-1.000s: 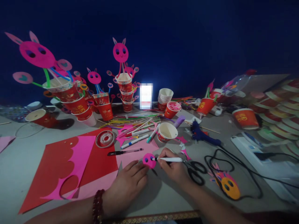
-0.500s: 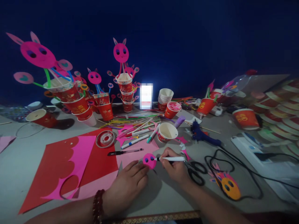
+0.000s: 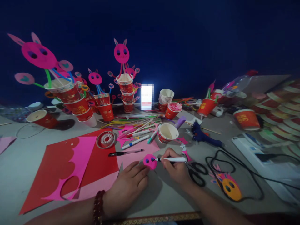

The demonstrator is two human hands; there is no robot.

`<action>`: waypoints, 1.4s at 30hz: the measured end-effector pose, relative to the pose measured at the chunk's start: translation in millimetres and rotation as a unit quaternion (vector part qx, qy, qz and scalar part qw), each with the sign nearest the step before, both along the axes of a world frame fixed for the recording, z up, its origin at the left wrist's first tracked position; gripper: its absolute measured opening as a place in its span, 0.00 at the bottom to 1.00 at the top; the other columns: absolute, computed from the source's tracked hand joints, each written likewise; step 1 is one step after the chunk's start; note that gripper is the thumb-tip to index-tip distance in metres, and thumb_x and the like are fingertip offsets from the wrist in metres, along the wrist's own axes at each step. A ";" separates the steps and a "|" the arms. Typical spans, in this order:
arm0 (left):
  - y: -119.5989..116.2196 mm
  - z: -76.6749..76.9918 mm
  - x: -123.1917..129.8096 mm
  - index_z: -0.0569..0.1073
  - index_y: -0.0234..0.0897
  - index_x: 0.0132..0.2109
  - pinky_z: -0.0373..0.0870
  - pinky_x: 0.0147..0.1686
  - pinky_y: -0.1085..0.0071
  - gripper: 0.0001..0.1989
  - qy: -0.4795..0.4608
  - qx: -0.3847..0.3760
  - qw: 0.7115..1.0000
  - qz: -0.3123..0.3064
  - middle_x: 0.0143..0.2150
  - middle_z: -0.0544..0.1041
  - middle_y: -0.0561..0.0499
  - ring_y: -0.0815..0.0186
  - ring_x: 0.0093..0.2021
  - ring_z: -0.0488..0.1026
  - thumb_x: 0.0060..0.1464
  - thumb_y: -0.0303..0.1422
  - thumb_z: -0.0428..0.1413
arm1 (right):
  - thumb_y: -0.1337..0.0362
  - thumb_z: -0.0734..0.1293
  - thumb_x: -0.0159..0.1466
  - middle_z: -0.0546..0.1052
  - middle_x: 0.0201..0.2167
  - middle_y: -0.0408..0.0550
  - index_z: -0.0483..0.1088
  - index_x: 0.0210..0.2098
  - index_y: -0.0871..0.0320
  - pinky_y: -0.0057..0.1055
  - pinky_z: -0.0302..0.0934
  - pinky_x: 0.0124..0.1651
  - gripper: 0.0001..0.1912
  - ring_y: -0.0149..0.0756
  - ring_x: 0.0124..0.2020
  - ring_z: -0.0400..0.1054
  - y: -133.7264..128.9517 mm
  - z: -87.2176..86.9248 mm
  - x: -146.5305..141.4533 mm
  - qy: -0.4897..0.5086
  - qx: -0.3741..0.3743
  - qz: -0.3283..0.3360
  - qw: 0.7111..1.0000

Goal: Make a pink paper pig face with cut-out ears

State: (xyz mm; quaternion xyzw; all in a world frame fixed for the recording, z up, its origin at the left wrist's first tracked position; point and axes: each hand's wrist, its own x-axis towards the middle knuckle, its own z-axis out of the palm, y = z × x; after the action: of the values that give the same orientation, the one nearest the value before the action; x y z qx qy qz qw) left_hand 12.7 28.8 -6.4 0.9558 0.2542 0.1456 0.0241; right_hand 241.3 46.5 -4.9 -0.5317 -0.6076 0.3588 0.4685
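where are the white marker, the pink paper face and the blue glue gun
white marker (image 3: pixel 178 159): head view, on its white barrel
pink paper face (image 3: pixel 150 164): head view, on its middle, below the eyes
blue glue gun (image 3: pixel 202 135): head view, on its body

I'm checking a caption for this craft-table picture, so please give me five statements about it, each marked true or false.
1. The right hand holds a white pen. True.
2. The left hand grips the purple stick. False: its fingers are at the edge of the small pink disc.
3. The pink disc carries two dark eye marks. True.
4. The bracelet is on the right wrist. False: the dark red bracelet is on the left wrist.
5. The orange face lies left of the scissors. False: it lies right of the black-handled scissors.
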 end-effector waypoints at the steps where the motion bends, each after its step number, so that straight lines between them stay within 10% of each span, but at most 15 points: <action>1: 0.0 0.6 -0.1 0.72 0.36 0.44 0.58 0.64 0.59 0.03 0.001 -0.003 1.000 -0.002 0.57 0.75 0.46 0.62 0.58 0.69 0.64 0.29 0.55 | 0.67 0.62 0.60 0.65 0.18 0.38 0.62 0.23 0.53 0.29 0.54 0.25 0.09 0.33 0.21 0.59 0.0 -0.1 0.0 0.002 -0.002 0.003 1.000; 42: 3.4 -1.0 3.4 0.72 0.36 0.45 0.64 0.60 0.59 0.05 -0.060 -0.036 0.997 0.009 0.54 0.77 0.48 0.62 0.54 0.72 0.65 0.26 0.51 | 0.65 0.64 0.64 0.68 0.20 0.38 0.65 0.29 0.55 0.28 0.56 0.25 0.07 0.31 0.22 0.62 -3.1 -16.1 6.1 0.109 -0.001 -0.008 0.994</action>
State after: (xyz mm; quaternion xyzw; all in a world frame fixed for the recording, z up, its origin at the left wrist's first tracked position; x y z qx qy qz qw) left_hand 16.1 32.2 -7.4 0.9414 0.2663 0.1938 0.0723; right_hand 247.5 43.4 -21.1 -0.4945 -0.5482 0.4118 0.5342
